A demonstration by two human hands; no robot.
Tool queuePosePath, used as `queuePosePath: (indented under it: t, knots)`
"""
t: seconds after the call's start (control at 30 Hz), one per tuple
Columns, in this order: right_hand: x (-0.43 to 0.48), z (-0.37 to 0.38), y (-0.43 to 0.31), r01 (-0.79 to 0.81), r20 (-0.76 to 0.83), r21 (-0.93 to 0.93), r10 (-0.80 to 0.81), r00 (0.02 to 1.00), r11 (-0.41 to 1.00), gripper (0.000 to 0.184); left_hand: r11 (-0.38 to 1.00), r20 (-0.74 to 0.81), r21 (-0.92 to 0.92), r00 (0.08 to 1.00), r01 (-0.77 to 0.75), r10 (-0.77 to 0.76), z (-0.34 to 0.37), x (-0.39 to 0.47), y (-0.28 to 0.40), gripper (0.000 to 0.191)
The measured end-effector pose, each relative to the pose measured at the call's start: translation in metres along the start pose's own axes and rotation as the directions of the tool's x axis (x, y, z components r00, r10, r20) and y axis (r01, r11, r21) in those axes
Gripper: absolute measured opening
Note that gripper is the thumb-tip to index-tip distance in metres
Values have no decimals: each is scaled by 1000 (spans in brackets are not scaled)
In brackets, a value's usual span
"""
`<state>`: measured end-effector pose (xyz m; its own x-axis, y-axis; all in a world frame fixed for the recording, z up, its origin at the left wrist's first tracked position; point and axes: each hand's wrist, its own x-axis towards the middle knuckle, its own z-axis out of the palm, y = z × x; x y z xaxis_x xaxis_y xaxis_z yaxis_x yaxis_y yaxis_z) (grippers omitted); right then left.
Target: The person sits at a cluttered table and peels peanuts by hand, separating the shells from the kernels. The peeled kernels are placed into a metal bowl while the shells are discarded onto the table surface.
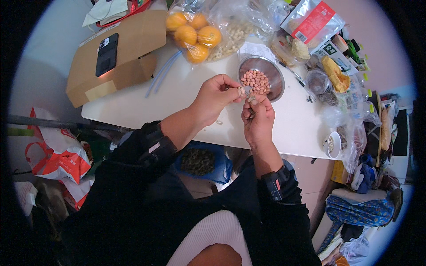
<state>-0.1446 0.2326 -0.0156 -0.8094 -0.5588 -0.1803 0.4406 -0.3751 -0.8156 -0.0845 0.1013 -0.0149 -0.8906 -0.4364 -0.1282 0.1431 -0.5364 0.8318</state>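
A steel bowl (278, 79) on the white table (186, 109) holds shelled peanuts (255, 80) with pinkish skins. Just over its near-left rim, my left hand (218, 90) pinches a piece of peanut shell (241, 90) between thumb and fingertips. Beside it, my right hand (259, 111) grips another bit of peanut shell (251, 98) in its fingertips, its other fingers curled in. The two hands are close together, and their fingers cover part of the bowl's near side. On the table below my left hand lies a small shell fragment (219, 122).
Clear bags of oranges (194, 36) and unshelled peanuts (233, 40) stand behind the bowl. A phone (107, 55) rests on a cardboard box (133, 36) at left. Pens (301, 81), packets and bottles line the right side, with a small white cup (336, 145) near the edge. A blue bag (203, 163) sits below.
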Motion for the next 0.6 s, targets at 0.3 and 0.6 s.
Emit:
queuePosePath:
  t: [0.3, 0.6]
  knots:
    - [-3, -8, 5, -81, -45, -21, 80, 996, 996, 4, 339, 338, 751, 770, -567, 541, 10, 32, 5, 16]
    - [0, -11, 9, -258, 110, 145, 244, 964, 955, 16, 684, 226, 589, 901, -430, 371, 10, 26, 16, 16]
